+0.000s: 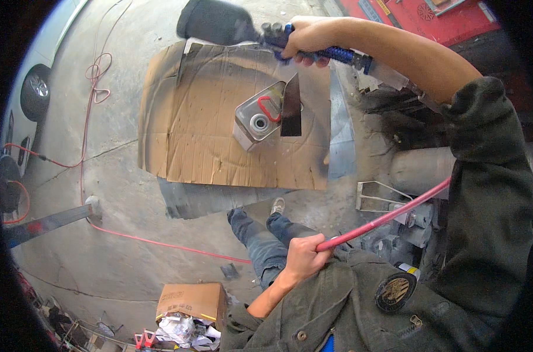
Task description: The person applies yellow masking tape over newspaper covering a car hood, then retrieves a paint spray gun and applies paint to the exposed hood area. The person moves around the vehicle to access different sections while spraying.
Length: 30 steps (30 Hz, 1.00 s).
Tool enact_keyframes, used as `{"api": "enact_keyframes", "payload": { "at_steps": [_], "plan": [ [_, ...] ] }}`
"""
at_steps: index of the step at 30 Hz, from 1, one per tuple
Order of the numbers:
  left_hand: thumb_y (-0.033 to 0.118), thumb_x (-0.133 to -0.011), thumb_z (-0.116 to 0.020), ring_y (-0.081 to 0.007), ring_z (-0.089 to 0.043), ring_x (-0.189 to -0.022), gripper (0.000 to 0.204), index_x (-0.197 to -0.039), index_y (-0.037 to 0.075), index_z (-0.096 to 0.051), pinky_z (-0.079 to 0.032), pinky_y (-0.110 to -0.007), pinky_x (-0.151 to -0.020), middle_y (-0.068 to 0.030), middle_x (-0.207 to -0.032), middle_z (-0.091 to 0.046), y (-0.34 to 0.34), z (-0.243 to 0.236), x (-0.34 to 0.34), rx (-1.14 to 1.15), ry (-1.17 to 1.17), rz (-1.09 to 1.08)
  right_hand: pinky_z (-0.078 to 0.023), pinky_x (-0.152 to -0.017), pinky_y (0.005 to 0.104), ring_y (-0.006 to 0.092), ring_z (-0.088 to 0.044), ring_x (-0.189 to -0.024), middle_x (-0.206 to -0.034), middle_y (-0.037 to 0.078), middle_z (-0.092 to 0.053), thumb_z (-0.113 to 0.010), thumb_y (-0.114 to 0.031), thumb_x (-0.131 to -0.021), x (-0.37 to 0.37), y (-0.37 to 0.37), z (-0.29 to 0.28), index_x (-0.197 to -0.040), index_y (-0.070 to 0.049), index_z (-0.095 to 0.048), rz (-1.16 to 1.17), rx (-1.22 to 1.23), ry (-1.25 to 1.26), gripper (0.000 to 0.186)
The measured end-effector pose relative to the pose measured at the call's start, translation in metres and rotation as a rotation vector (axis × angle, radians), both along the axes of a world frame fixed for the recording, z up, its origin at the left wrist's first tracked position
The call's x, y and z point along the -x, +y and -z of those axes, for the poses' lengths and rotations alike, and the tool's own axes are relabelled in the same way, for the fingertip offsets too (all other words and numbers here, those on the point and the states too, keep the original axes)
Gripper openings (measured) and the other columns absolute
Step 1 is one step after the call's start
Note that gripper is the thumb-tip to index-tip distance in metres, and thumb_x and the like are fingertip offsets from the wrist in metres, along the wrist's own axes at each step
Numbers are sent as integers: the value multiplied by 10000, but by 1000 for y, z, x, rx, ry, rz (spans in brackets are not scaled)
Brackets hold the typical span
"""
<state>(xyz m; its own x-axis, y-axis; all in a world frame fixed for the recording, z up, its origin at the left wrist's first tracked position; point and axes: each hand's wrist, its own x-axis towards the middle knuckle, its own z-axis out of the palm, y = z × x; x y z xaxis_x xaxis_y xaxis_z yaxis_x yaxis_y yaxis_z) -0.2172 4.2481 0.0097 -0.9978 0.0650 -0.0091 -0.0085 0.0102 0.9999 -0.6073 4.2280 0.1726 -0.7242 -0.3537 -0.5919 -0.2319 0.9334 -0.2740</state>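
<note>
My right hand (307, 36) is raised over the far side of the cardboard, its fingers wrapped round the blue handle of a spray gun (273, 39). The gun's large dark cup (213, 22) points off to the left. Close to my body, my left hand (304, 256) is closed on a red air hose (390, 215), which runs up to the right behind my right sleeve. Between the hands, a rectangular metal can (247, 136) with a red handle stands on the cardboard (205, 141). A dark flat panel (291, 105) rests tilted against or on the can; their contact is unclear.
Grey sheeting (213, 199) lies under the cardboard. A thin red hose (161, 241) crosses the concrete floor. A car wheel (36, 92) is at far left, a cardboard box (190, 299) of crumpled wrapping at lower left, and a red surface (422, 17) with tools at upper right.
</note>
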Motion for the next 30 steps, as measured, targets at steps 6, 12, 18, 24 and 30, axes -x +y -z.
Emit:
{"api": "enact_keyframes", "payload": {
  "at_steps": [6, 12, 18, 24, 30],
  "plan": [
    [212, -813, -749, -374, -564, -555, 318, -657, 42, -530, -425, -425, -496, -174, -603, -535, 18, 8, 6, 95, -40, 58, -601, -468, 357, 160, -648, -704, -794, 67, -617, -671, -211, -882, 14, 92, -4, -1013, -15, -663, -28, 287, 37, 236],
    [242, -825, -748, -379, -571, -559, 347, -652, 48, -518, -430, -429, -496, -173, -601, -535, 29, 9, 11, 169, -41, 192, -569, -434, 289, 130, -674, -712, -814, 69, -669, -701, -156, -895, -57, 154, -5, -1012, 24, -685, 96, 536, -483, 215],
    [204, -821, -730, -369, -575, -549, 300, -657, 52, -529, -433, -422, -496, -169, -596, -539, 39, 13, 6, 256, -99, 172, -549, -442, 263, 107, -638, -675, -813, 47, -658, -706, -211, -902, -3, 178, 41, -1035, -8, -695, 100, 619, -244, 243],
    [200, -818, -723, -354, -581, -542, 254, -675, 59, -567, -436, -414, -498, -163, -596, -547, 40, 18, -3, 315, -227, 107, -556, -446, 264, 101, -641, -697, -827, 47, -663, -699, -246, -921, 22, 217, 63, -1047, -33, -697, 140, 671, -53, 248],
    [173, -802, -725, -343, -558, -534, 269, -662, 49, -531, -430, -409, -499, -152, -593, -512, 58, 27, 3, 280, -121, 225, -569, -442, 277, 124, -683, -738, -866, 57, -677, -721, -166, -916, -57, 243, 59, -1102, -26, -653, 144, 779, -662, 243]
  ]
}}
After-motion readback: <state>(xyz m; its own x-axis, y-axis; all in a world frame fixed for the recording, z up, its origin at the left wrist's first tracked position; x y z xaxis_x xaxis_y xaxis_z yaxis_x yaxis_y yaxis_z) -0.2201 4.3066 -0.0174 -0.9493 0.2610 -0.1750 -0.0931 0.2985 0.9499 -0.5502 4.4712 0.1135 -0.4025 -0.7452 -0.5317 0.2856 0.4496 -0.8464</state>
